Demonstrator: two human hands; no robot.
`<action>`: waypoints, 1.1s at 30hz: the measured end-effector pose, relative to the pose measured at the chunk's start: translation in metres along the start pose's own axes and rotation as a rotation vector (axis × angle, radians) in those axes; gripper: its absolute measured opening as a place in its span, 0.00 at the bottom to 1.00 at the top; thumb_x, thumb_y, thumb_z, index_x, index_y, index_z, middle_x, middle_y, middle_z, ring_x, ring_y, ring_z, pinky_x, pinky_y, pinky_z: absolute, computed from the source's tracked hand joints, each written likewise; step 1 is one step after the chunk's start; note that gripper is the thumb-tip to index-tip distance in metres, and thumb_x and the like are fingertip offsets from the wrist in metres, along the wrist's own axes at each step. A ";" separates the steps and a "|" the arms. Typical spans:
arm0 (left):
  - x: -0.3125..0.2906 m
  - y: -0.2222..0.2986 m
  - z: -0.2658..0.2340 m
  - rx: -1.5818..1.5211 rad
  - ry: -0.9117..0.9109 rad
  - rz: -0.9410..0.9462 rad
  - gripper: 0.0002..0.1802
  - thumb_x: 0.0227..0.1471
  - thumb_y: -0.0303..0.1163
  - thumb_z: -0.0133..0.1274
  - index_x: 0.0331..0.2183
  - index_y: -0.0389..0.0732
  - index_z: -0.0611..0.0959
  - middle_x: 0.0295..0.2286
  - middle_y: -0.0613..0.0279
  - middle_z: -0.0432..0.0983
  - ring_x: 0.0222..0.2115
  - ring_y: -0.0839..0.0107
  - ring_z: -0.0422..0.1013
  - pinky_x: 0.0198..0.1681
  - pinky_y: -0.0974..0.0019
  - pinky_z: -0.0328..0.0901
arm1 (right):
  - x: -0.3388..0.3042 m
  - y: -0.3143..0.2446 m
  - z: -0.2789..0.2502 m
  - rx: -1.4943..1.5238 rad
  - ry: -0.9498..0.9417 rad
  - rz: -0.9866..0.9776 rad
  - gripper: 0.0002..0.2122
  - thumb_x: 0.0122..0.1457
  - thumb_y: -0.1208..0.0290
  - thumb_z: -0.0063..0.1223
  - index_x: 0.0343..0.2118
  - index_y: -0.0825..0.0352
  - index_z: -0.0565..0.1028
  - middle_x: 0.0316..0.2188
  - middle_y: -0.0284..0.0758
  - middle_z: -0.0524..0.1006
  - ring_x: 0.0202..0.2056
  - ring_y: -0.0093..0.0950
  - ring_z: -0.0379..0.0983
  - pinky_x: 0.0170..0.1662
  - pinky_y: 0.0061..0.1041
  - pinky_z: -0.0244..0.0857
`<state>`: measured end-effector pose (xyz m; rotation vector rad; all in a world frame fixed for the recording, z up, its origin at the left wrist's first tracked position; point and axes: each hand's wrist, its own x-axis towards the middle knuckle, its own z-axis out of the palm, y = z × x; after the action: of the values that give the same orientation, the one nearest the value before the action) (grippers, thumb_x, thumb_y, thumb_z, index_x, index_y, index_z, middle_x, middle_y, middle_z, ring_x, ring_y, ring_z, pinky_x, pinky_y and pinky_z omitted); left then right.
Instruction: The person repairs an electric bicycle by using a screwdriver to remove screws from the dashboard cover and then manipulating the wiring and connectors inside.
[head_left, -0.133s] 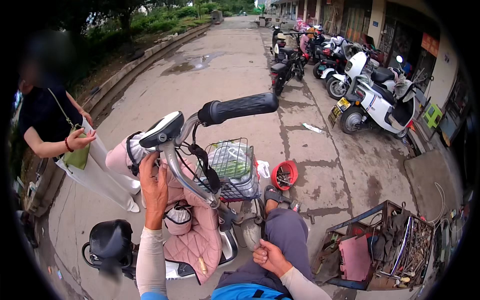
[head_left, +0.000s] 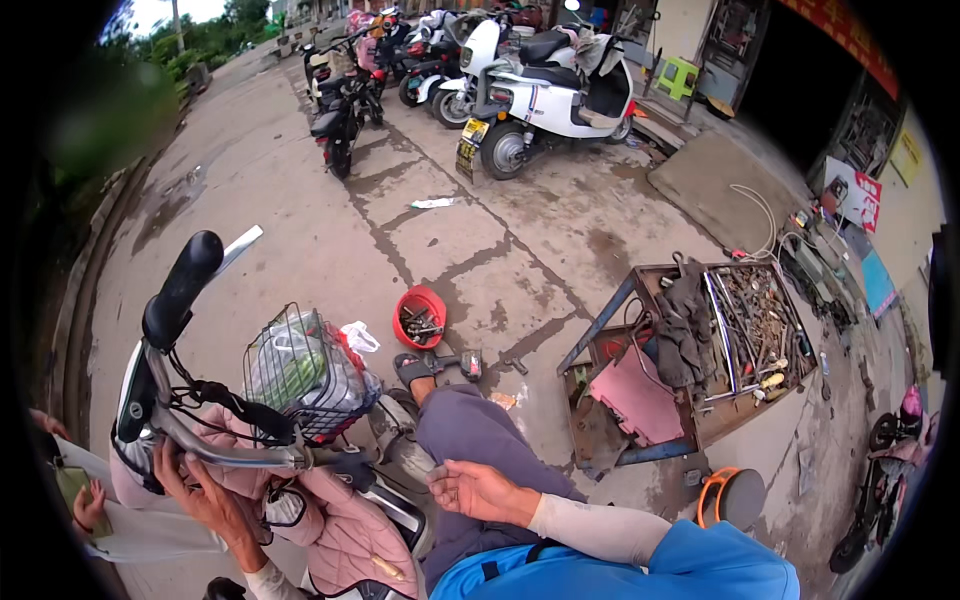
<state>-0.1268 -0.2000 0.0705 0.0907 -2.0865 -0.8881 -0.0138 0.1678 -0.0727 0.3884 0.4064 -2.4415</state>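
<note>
My left hand (head_left: 212, 505) is raised at the scooter's handlebar (head_left: 205, 450), its fingers stretched out and spread against the underside near the bar's clamp. Below it hangs a pink quilted cover (head_left: 355, 545), draped over the scooter's front. My right hand (head_left: 485, 492) is over my thigh, fingers curled and thumb pressed to them; whether anything small is between them is hidden. A black grip (head_left: 185, 285) tops the handlebar. The wire basket (head_left: 300, 380) on the scooter holds plastic bags with something green in them.
A red basin (head_left: 420, 318) with metal parts stands by my foot. To the right is a metal tool crate (head_left: 690, 360) full of tools, beside an orange-rimmed stool (head_left: 735, 497). White scooters (head_left: 560, 95) are parked farther off. A person's hand (head_left: 90, 505) shows at the left edge.
The view has swung right, so the scooter sits farther left and the other person is mostly out of view. My left hand stays at the handlebar; my right hand stays curled over my thigh.
</note>
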 end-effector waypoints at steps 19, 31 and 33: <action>-0.165 0.171 0.000 -0.132 -0.800 0.325 0.13 0.65 0.27 0.53 0.49 0.36 0.85 0.50 0.47 0.77 0.52 0.48 0.72 0.56 0.46 0.67 | -0.134 -0.063 0.070 0.114 0.073 -0.447 0.16 0.75 0.59 0.44 0.51 0.69 0.74 0.39 0.34 0.77 0.35 0.23 0.69 0.39 0.25 0.65; -0.229 0.237 0.044 -0.713 -0.896 -0.144 0.28 0.65 0.36 0.58 0.62 0.36 0.74 0.56 0.48 0.70 0.56 0.53 0.70 0.57 0.53 0.68 | -0.144 -0.034 0.080 -0.078 0.339 -0.593 0.17 0.77 0.59 0.38 0.49 0.70 0.73 0.40 0.39 0.76 0.41 0.30 0.73 0.48 0.30 0.68; -0.240 0.228 0.036 -1.373 -0.817 -1.366 0.33 0.72 0.47 0.44 0.65 0.30 0.67 0.59 0.50 0.68 0.60 0.58 0.66 0.65 0.50 0.62 | -0.114 -0.008 0.091 -0.339 0.251 -0.786 0.15 0.76 0.62 0.39 0.47 0.72 0.71 0.40 0.42 0.75 0.43 0.32 0.74 0.49 0.33 0.70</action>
<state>0.0547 0.0763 0.0351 0.4862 -1.2617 -3.3892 0.0519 0.2000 0.0534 0.4437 1.2604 -2.9844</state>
